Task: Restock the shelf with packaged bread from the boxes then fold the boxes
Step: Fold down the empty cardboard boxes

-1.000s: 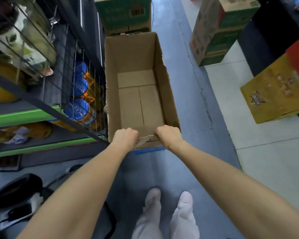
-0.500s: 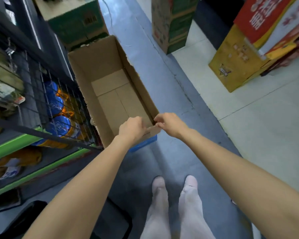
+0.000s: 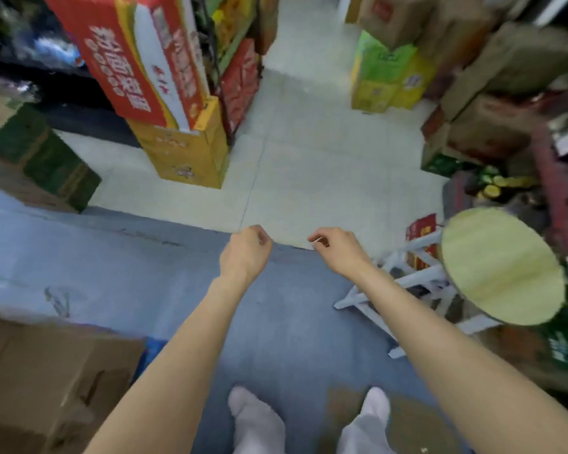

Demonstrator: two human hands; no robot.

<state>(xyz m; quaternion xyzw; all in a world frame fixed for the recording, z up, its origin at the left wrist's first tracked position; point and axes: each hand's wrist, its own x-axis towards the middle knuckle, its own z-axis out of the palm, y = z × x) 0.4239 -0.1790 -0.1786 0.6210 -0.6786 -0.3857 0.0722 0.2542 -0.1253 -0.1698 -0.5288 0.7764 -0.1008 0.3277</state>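
The brown cardboard box [image 3: 46,381] now lies at the lower left, blurred, with neither hand on it. My left hand [image 3: 245,252] hovers over the blue floor with its fingers curled into a loose fist and nothing in it. My right hand [image 3: 338,249] hovers beside it, about a hand's width away, fingers also curled; I see nothing held in it. No packaged bread and no shelf are in view.
A round-topped stool [image 3: 499,267] on white legs stands close at the right. Red and yellow cartons [image 3: 164,103] are stacked ahead on the left, green ones [image 3: 43,158] further left, more boxes [image 3: 492,103] at the right. A flat cardboard piece [image 3: 410,421] lies under my feet.
Both hands have let go of the box's near edge and lifted away. My view has swung right, so the box and the shelf slid off to the left.
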